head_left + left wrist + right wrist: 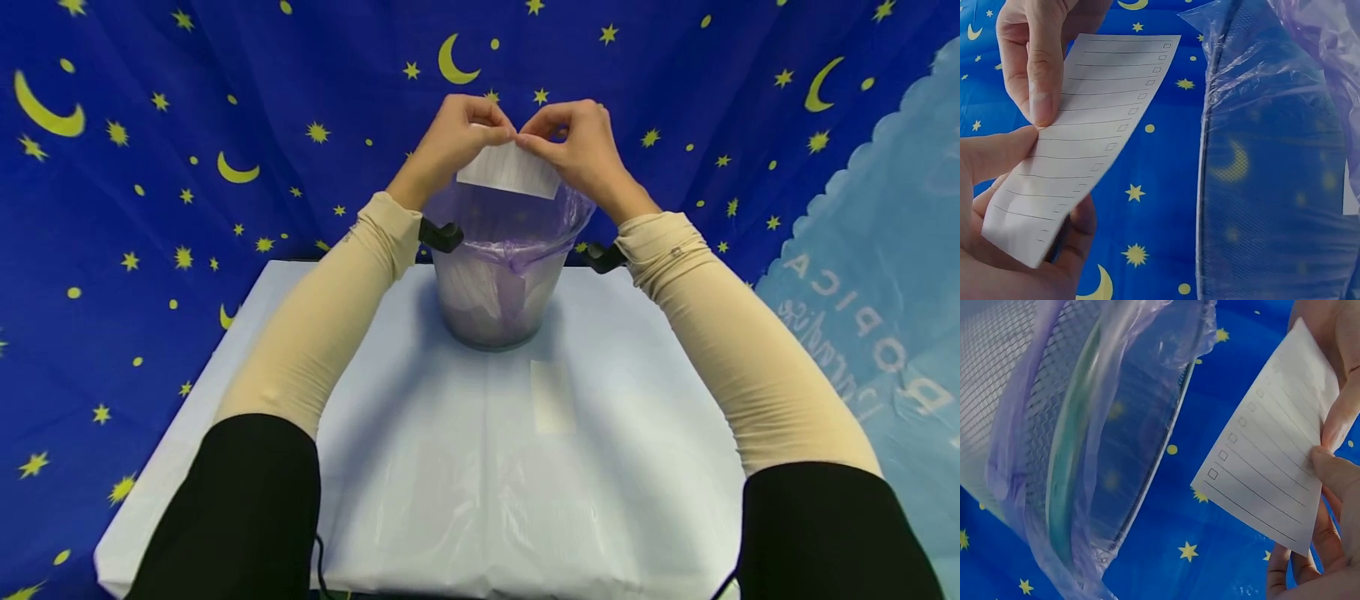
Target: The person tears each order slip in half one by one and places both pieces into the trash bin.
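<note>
My left hand (459,142) and right hand (583,150) pinch one checklist sheet (510,172) along its upper edge, fingertips meeting near the middle. Printed lines and a column of small checkboxes run down the white paper (1097,134), which bows slightly in the left wrist view. Below and just behind the hands stands a mesh wastebasket (468,287), lined with a translucent purple plastic bag (512,257) folded over its rim. The right wrist view shows the same sheet (1260,450) apart from the basket's rim, and a greenish band (1066,475) under the bag.
A pale paper rectangle (552,397) lies on the white-covered table (450,483) in front of the basket. Behind hangs a blue cloth (285,83) with yellow moons and stars. A light blue sheet with lettering (885,250) covers the right side.
</note>
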Demonstrator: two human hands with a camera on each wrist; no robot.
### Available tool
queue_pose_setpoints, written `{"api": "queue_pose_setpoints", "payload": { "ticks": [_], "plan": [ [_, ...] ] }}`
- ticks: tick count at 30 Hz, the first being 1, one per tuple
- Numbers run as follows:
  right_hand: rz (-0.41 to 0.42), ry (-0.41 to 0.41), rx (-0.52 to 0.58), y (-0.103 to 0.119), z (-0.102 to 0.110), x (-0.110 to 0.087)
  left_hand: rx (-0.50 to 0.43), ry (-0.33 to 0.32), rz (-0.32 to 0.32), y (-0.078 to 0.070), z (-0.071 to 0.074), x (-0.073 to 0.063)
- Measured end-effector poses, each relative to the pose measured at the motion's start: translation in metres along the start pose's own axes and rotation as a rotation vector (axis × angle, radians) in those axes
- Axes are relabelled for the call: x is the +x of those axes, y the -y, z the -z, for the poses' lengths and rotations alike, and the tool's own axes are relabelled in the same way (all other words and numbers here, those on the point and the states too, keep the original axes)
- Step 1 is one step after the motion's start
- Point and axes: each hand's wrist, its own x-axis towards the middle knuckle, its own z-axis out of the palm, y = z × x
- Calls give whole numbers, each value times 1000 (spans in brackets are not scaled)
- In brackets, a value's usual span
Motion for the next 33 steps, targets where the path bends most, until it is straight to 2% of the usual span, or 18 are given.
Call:
{"api": "queue_pose_setpoints", "payload": {
  "ticks": [9, 14, 18, 24, 33],
  "plan": [
    [77, -39, -56, 7, -4, -1, -47, -49, 47, -1, 2, -4],
    [56, -68, -79, 11, -3, -7, -78, -57, 47, 2, -1, -6],
    [57, -104, -67, 13, 0, -16, -83, -48, 90, 7, -4, -5],
    [147, -139, -34, 20, 4, -26, -80, -50, 111, 13, -4, -9],
    [274, -115, -15, 36, 11, -49, -56, -55, 144, 23, -6, -9]
  ]
}}
